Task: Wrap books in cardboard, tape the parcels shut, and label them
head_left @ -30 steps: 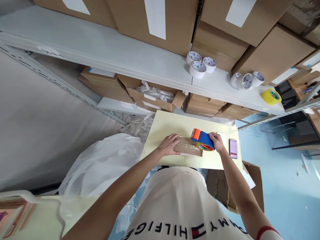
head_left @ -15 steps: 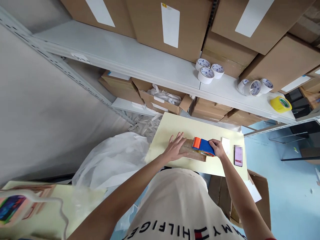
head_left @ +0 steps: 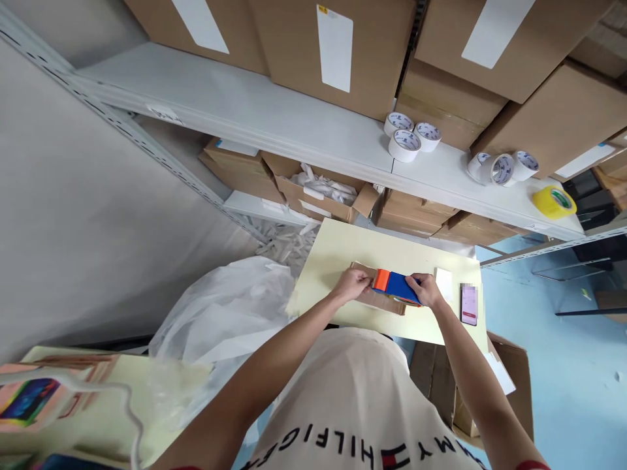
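A blue and orange tape dispenser [head_left: 400, 287] is gripped at its right end by my right hand [head_left: 425, 290], fingers wrapped round it. It lies over a small brown cardboard box [head_left: 379, 299] on the pale yellow table [head_left: 337, 245]. My left hand [head_left: 351, 285] is closed at the left part of the box, its fingertips close to the dispenser's orange end. What those fingertips pinch, if anything, is too small to make out.
A phone [head_left: 469, 304] and a white card [head_left: 443, 284] lie on the table's right side. The shelf [head_left: 294, 121] behind holds white tape rolls [head_left: 405, 145], a yellow roll [head_left: 554, 202] and large cartons [head_left: 333, 59]. White plastic sheeting [head_left: 220, 313] hangs at left; an open carton [head_left: 519, 372] stands below right.
My left hand has gone from lying spread on the box to closed fingers near the dispenser's orange end. The dispenser and my right hand have barely moved.
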